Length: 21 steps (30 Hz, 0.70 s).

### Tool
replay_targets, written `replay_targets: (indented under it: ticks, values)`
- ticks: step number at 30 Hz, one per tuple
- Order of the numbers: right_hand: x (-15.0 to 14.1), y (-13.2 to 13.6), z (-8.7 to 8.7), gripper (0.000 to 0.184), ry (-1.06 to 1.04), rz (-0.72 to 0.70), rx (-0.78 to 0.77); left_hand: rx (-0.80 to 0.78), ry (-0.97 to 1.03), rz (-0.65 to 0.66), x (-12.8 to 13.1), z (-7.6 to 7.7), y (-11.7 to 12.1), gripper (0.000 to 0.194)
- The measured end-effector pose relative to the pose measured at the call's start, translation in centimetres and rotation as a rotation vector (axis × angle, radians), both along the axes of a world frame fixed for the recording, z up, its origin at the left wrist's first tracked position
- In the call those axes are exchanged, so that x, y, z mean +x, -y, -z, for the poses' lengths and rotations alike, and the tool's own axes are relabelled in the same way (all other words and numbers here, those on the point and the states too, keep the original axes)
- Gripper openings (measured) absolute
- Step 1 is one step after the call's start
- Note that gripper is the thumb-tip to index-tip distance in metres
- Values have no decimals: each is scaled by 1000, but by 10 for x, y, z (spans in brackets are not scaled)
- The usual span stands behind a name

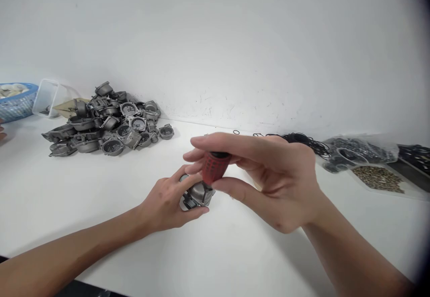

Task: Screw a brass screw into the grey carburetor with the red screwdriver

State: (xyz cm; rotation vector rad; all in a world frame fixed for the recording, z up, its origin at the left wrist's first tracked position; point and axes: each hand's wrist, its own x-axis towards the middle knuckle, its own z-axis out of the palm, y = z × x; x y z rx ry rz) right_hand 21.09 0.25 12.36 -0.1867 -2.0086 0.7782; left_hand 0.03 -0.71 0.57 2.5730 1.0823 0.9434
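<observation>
My left hand (171,200) grips a grey metal carburetor float bowl (199,194) on the white table, fingers wrapped over its top and thumb along its near side. Above it, my right hand (265,176) holds a screwdriver with a red and black handle (215,168) between thumb and fingers. The screwdriver points down, and its short shaft meets the near right part of the bowl. Its tip is too small to make out clearly. Part of the bowl lies hidden behind my fingers and the handle.
Similar grey metal bowls (110,124) lie heaped at back left, beside a clear plastic bin (50,97) and a blue basket (20,104). Black rubber rings (302,142), a bag of small parts (366,149) and a tray of brass screws (379,178) stand right. Another person's fingers show far left.
</observation>
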Motion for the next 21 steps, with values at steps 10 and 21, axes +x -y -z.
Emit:
replay_targets:
  ticks: [10,21]
  values:
    - [9,4,-6,47,218,7,-46,30,-19,5,1,-3,-1,54]
    - [2,-1,0,43,47,16,-19,-7,-24,-3,-1,-1,0,56]
